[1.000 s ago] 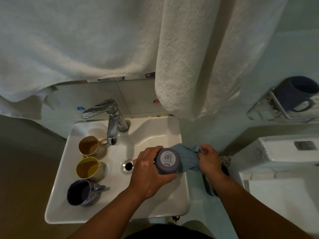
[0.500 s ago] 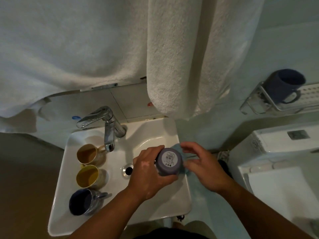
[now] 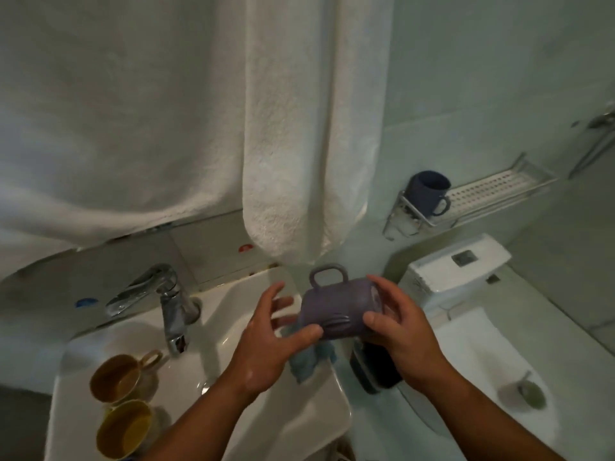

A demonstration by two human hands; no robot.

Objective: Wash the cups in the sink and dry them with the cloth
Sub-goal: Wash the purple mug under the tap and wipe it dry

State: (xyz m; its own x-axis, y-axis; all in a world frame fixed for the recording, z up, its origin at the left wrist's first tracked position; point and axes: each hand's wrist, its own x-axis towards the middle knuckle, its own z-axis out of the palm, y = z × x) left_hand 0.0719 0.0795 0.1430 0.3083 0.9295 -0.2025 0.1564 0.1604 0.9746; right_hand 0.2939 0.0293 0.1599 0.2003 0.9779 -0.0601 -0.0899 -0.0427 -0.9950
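Both hands hold the purple cup (image 3: 339, 306) sideways above the sink's (image 3: 309, 427) right edge, handle up: right hand (image 3: 401, 331) curled around its base, left hand (image 3: 269, 341) with fingers spread, thumb pressing the blue cloth (image 3: 307, 361) under it, likely drying the outside.

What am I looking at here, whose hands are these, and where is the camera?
There is no machine: a person wears a camera on the head, looking down at their own hands over a white bathroom sink. The right hand grips a purple ceramic mug, turned on its side with its handle up. The left hand holds a blue drying cloth at the mug's open end. A brown cup and a yellow cup lie in the sink, near the chrome tap. Another dark blue mug stands on a wall shelf.
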